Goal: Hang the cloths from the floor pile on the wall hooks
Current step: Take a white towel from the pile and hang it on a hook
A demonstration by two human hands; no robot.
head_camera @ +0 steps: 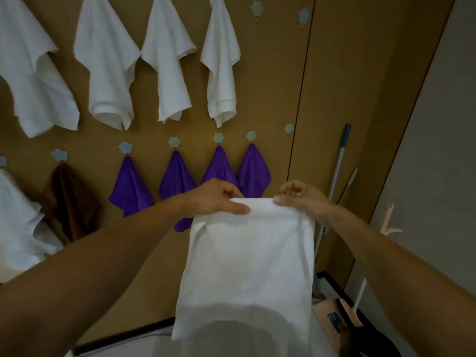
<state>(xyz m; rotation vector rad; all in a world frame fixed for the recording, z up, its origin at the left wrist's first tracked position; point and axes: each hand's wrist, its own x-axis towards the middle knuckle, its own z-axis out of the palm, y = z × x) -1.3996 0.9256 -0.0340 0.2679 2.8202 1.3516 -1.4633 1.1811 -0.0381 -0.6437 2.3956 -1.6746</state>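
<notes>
**Cloth held by its top edge; nearest free hook sits above the right hand**

Both hands hold up one white cloth (247, 256) by its top edge. The left hand (219, 199) pinches the left corner, thumb on the near side and fingers curled behind. The right hand (301, 199) pinches the right corner in the same way. The held edge runs straight across from hand to hand, and the cloth's long axis drops from it toward the person's body.

The nearest free hook (289, 128) lies above the hands, almost straight over the right hand and farther from the left. A purple cloth (253, 171) hangs on the wall just beyond the gap between the hands, on a hook that is already taken. Two more bare hooks, a higher hook (256, 7) and a corner hook (304, 16), lie far above the hands, again toward the right.

Judging from this, the right hand is better placed to lift its corner up to the free hook. The floor pile is out of view.
</notes>
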